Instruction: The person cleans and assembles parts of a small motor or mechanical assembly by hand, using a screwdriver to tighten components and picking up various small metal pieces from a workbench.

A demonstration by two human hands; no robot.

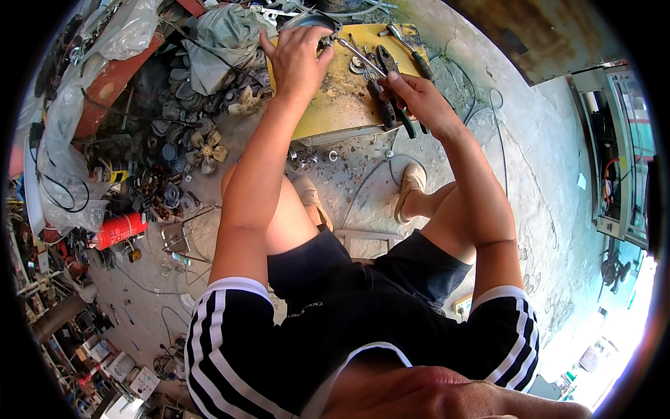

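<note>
At the far end of the yellow work board (317, 122), my left hand (300, 61) is closed around a dark, rounded metal part (321, 22). Its fingers hide much of the part. My right hand (420, 103) grips a driver with a long metal shaft (359, 56), its handle mostly inside my fingers. The shaft slants up to the left, its tip close to or touching the part; I cannot tell which. Beneath and beside my right hand lie pliers (385, 60) and a black-handled tool (381, 105). A ratchet wrench (408, 47) rests at the board's far right.
Metal rings (358, 65) lie on the board. Left of it are a grey plastic bag (227, 45), fan blades (207, 152) and piled motor parts. A red cylinder (120, 230) lies further left. Cables (499, 140) cross the concrete floor; an open-fronted cabinet (618, 153) stands right.
</note>
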